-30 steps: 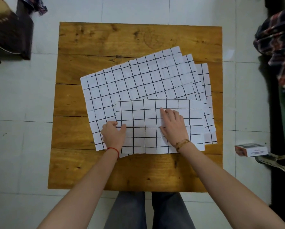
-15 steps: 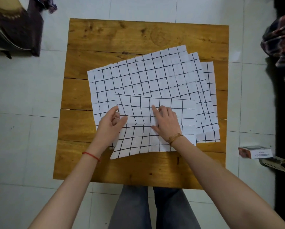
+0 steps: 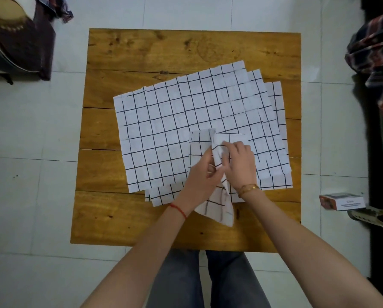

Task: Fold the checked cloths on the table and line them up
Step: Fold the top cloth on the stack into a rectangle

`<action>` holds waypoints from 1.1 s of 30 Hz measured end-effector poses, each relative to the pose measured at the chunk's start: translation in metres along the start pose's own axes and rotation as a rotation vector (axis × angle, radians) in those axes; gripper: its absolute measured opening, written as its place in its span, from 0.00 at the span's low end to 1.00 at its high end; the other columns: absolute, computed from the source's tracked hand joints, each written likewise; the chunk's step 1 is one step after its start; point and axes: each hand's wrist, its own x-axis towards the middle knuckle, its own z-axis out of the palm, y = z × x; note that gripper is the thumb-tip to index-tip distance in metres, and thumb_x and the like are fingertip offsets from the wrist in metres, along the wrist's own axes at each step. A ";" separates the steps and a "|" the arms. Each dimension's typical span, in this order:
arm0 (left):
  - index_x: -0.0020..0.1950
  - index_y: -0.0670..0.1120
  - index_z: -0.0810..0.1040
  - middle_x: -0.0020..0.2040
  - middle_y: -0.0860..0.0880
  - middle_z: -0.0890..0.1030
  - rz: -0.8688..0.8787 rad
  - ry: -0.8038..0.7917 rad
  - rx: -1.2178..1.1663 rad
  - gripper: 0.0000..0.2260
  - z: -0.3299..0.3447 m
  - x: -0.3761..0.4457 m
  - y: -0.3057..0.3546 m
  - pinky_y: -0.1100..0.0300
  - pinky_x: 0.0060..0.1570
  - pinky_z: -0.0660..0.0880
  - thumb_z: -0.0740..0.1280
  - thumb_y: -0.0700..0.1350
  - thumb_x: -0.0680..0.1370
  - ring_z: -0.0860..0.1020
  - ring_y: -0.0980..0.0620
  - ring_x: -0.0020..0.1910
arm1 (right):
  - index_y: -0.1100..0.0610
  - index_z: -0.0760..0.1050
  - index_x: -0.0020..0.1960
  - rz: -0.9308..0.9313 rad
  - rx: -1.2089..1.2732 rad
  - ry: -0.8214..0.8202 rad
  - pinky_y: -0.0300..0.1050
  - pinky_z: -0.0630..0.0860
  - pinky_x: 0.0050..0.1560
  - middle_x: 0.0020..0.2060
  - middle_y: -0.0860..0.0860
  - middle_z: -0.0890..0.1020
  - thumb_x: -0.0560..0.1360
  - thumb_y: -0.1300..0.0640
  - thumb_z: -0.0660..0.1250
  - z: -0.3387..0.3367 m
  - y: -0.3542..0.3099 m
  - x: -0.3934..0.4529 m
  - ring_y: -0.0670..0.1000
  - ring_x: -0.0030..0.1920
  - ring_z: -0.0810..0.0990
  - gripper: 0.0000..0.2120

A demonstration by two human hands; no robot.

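A person seated at a wooden table (image 3: 141, 218) grips a half-folded checked cloth (image 3: 217, 205) between both hands: the left hand (image 3: 200, 176) curls round its folded edge, while the right hand (image 3: 239, 163) pinches the upper layer from above. The cloth rests on a fanned stack of flat checked cloths (image 3: 175, 130), its lower corner drooping toward the table's near edge.

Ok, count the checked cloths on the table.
4 visible: half-folded cloth gripped by left hand and right hand; beneath, fanned flat: top cloth, second cloth, third cloth rightmost. More may hide underneath.
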 end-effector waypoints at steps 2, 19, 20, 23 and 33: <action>0.71 0.42 0.66 0.34 0.51 0.69 -0.005 -0.013 -0.027 0.21 0.018 0.006 0.000 0.68 0.31 0.69 0.64 0.41 0.79 0.68 0.59 0.29 | 0.55 0.76 0.61 0.089 0.083 0.045 0.48 0.70 0.52 0.51 0.53 0.80 0.80 0.55 0.56 -0.007 0.023 -0.005 0.54 0.52 0.72 0.14; 0.78 0.44 0.56 0.75 0.46 0.63 0.152 0.153 0.816 0.30 -0.005 0.029 -0.062 0.51 0.74 0.60 0.65 0.42 0.78 0.59 0.47 0.74 | 0.58 0.71 0.65 -0.094 -0.040 0.061 0.50 0.70 0.62 0.62 0.55 0.75 0.75 0.59 0.61 -0.011 0.012 0.004 0.56 0.62 0.72 0.18; 0.79 0.44 0.52 0.78 0.46 0.58 0.120 0.115 0.922 0.33 -0.010 0.033 -0.066 0.48 0.74 0.59 0.64 0.45 0.78 0.56 0.45 0.76 | 0.58 0.69 0.67 -0.176 -0.089 -0.011 0.52 0.69 0.66 0.64 0.55 0.74 0.76 0.58 0.60 -0.007 0.005 0.005 0.57 0.65 0.70 0.20; 0.79 0.45 0.43 0.80 0.48 0.46 0.023 0.027 1.094 0.37 -0.016 0.046 -0.076 0.43 0.74 0.56 0.64 0.50 0.79 0.47 0.43 0.78 | 0.58 0.61 0.74 -0.315 -0.201 -0.212 0.57 0.59 0.73 0.73 0.54 0.65 0.78 0.56 0.56 0.008 -0.013 0.009 0.59 0.73 0.61 0.25; 0.79 0.46 0.43 0.80 0.50 0.45 -0.024 -0.027 1.134 0.39 -0.014 0.070 -0.085 0.37 0.74 0.51 0.64 0.54 0.78 0.44 0.44 0.79 | 0.56 0.55 0.77 -0.265 -0.306 -0.315 0.62 0.51 0.75 0.76 0.50 0.59 0.81 0.51 0.51 0.017 0.003 0.025 0.58 0.77 0.51 0.25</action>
